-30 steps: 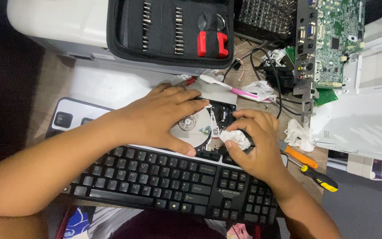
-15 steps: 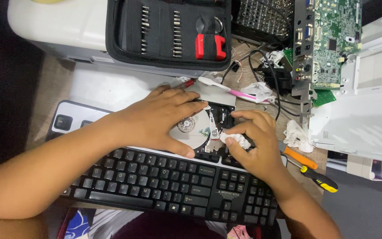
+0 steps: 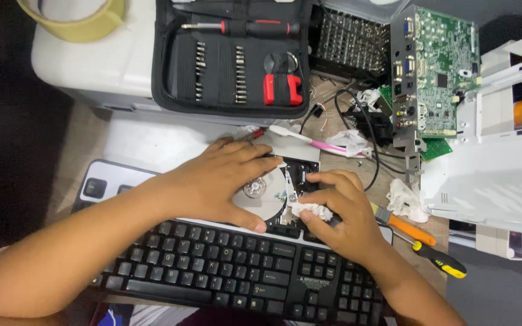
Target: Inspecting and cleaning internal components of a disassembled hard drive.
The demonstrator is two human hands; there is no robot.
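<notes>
An opened hard drive [image 3: 270, 190] with a shiny round platter lies just beyond a black keyboard [image 3: 225, 268]. My left hand [image 3: 212, 181] lies across the drive, fingers spread over its top and thumb on its near edge, holding it still. My right hand [image 3: 339, 208] pinches a crumpled white tissue [image 3: 310, 210] against the drive's right part, beside the platter. Most of the drive's casing is hidden under both hands.
A black zip case of screwdriver bits [image 3: 234, 57] lies open on a white box behind. A green circuit board [image 3: 433, 72], tangled cables [image 3: 357, 121], a pink-handled tool [image 3: 309, 140], an orange brush [image 3: 403, 223], a yellow-black screwdriver [image 3: 439, 259], another tissue [image 3: 407, 202] and white housings [image 3: 496, 175] crowd the right.
My right hand and the tissue have shifted slightly on the drive. My left hand stays put. The view has tilted a little.
</notes>
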